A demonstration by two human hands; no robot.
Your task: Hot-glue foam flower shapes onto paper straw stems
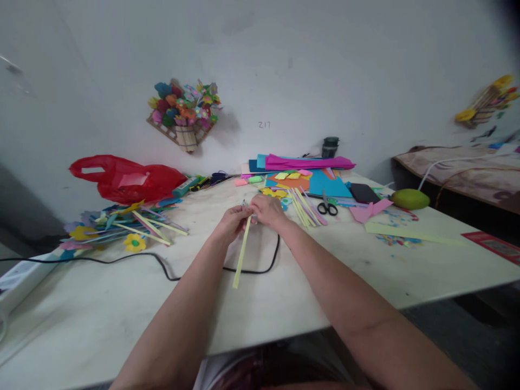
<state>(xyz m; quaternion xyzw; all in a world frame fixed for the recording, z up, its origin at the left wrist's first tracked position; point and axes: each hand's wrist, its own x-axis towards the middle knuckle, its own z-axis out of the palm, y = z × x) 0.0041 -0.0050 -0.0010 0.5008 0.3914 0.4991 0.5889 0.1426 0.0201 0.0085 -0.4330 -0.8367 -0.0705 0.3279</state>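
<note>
Over the middle of the table, my left hand (234,222) and my right hand (268,210) meet with fingers closed. Both pinch the upper end of a narrow pale yellow strip (242,254), which looks like paper or foam sheet. Its free end hangs down toward the table's front edge. Something small and shiny shows at the fingertips, too small to name. Just beyond my right hand lie yellow flower cut-outs (274,193) and a bundle of yellow and purple strips (303,208). Black-handled scissors (327,208) rest to the right of the bundle.
A black cable (260,272) crosses the table beneath my hands. Finished flowers (134,242) pile up at left, before a red plastic bag (134,179). Coloured sheets (309,162), a phone (364,193), a green fruit (411,199) and paper scraps (398,240) lie at back and right.
</note>
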